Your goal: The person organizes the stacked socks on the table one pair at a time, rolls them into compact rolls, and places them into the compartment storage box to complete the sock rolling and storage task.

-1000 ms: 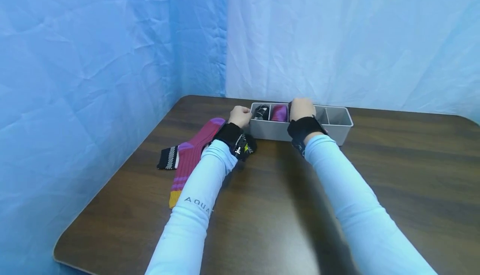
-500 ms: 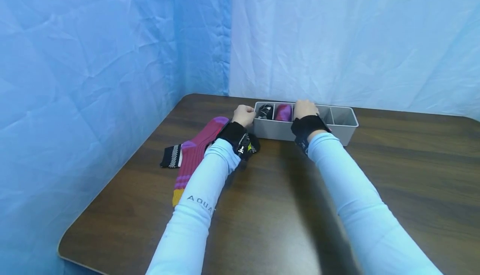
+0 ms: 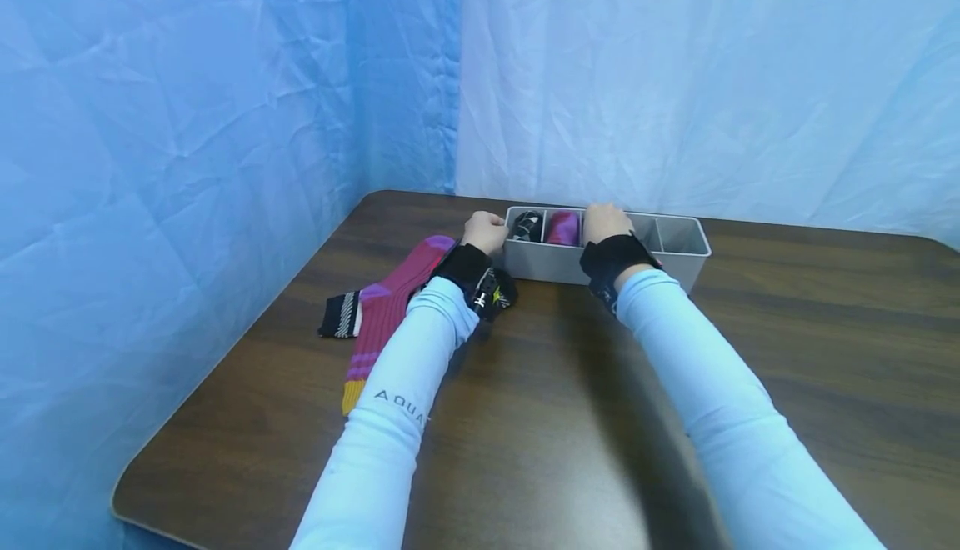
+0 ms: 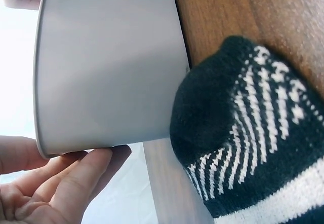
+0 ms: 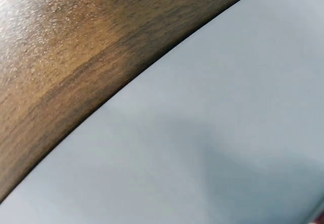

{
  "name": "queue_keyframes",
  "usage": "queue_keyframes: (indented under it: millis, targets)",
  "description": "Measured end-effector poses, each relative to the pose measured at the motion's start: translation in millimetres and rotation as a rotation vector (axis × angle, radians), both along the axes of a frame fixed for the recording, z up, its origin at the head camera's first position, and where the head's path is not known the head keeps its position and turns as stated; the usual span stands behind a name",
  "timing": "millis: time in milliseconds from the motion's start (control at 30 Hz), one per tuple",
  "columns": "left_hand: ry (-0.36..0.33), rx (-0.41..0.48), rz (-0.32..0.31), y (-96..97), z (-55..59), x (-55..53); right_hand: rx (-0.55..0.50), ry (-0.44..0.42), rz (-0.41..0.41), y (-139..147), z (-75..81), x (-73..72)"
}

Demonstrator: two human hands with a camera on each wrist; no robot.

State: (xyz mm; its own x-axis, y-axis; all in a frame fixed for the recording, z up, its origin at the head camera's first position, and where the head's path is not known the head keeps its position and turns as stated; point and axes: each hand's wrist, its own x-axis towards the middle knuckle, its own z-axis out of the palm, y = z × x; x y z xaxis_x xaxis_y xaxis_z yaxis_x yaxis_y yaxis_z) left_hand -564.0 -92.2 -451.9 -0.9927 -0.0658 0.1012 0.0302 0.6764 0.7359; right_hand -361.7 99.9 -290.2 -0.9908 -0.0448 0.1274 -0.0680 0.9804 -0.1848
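Note:
A long grey divided storage box [image 3: 551, 263] stands near the table's far edge. My left hand [image 3: 484, 232] grips the box's left end; in the left wrist view the thumb is at the rim and the fingers [image 4: 83, 176] lie against the outer end wall. My right hand [image 3: 606, 223] is over the box's middle compartment, its fingers hidden from view there. Whether it holds anything cannot be seen. The two compartments to the left contain a rolled black patterned sock [image 3: 527, 226] and a rolled pink-purple sock [image 3: 563, 228].
A magenta sock with a yellow cuff [image 3: 378, 321] lies on the wooden table [image 3: 247, 417], left of my left forearm. Black-and-white socks [image 3: 341, 315] lie partly beneath it; a black toe [image 4: 202, 107] reaches the box. Blue sheeting [image 3: 225, 100] hangs behind and left.
Both hands stay at the same places on the box. The view shifts slightly with the head; no object visibly moves.

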Motion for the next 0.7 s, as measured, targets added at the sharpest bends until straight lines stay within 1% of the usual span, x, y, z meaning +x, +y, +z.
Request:
queue_keyframes:
  millis: [33, 67, 100, 133, 167, 200, 233, 267, 300, 333, 367, 400, 433, 467, 533, 567, 633, 700]
  targets:
    - [-0.013, -0.022, -0.003, -0.9, 9.3, 10.1, 0.009, 0.01, 0.01, -0.7, 0.8, 0.7]
    - [-0.01, -0.056, 0.009, -1.0, 17.2, 19.0, 0.015, 0.023, 0.021, -1.6, 2.0, 1.8]
    - [-0.03, -0.074, 0.002, -3.5, 27.7, 30.2, 0.02, 0.036, 0.036, -3.1, 3.1, 3.1]
    - [-0.01, -0.107, -0.003, -6.3, 36.6, 39.8, 0.027, 0.058, 0.053, -4.6, 4.6, 4.6]
    - [-0.03, -0.141, -0.019, -9.1, 48.6, 51.2, 0.035, 0.08, 0.07, -6.5, 6.3, 6.6]
    - [-0.016, -0.17, -0.05, -13.4, 59.2, 62.0, 0.04, 0.106, 0.085, -8.6, 7.9, 9.0]
    - [-0.007, -0.199, -0.086, -17.8, 71.4, 75.3, 0.04, 0.138, 0.102, -10.8, 9.4, 11.7]
    - [-0.002, -0.251, -0.092, -19.1, 86.6, 94.1, 0.037, 0.172, 0.122, -12.8, 10.2, 14.5]
    - [-0.014, -0.293, -0.121, -21.9, 103.0, 115.2, 0.029, 0.21, 0.146, -15.1, 10.5, 17.6]
    - [-0.003, -0.358, -0.131, -23.3, 118.1, 136.3, 0.015, 0.252, 0.174, -17.7, 10.4, 21.1]
    - [-0.024, -0.419, -0.151, -24.9, 134.3, 159.7, 0.003, 0.289, 0.208, -20.6, 9.5, 25.3]
    - [-0.005, -0.491, -0.161, -27.2, 145.9, 180.2, -0.007, 0.326, 0.249, -23.8, 7.8, 29.3]
    - [-0.02, -0.561, -0.172, -29.0, 157.8, 202.1, -0.01, 0.361, 0.296, -27.2, 5.5, 33.5]
    - [-0.03, -0.626, -0.182, -31.4, 166.2, 221.2, -0.01, 0.384, 0.349, -31.2, 2.9, 37.8]
    - [0.006, -0.722, -0.204, -39.7, 169.9, 246.6, 0.009, 0.398, 0.456, -40.2, -3.6, 45.7]
    - [0.013, -0.758, -0.207, -43.5, 169.0, 256.6, 0.026, 0.382, 0.509, -45.2, -7.2, 49.5]
    - [0.015, -0.798, -0.209, -51.2, 163.3, 272.4, 0.06, 0.312, 0.608, -55.5, -14.3, 56.1]
    - [-0.002, -0.821, -0.191, -56.6, 157.0, 284.8, 0.095, 0.196, 0.702, -65.5, -21.6, 61.5]
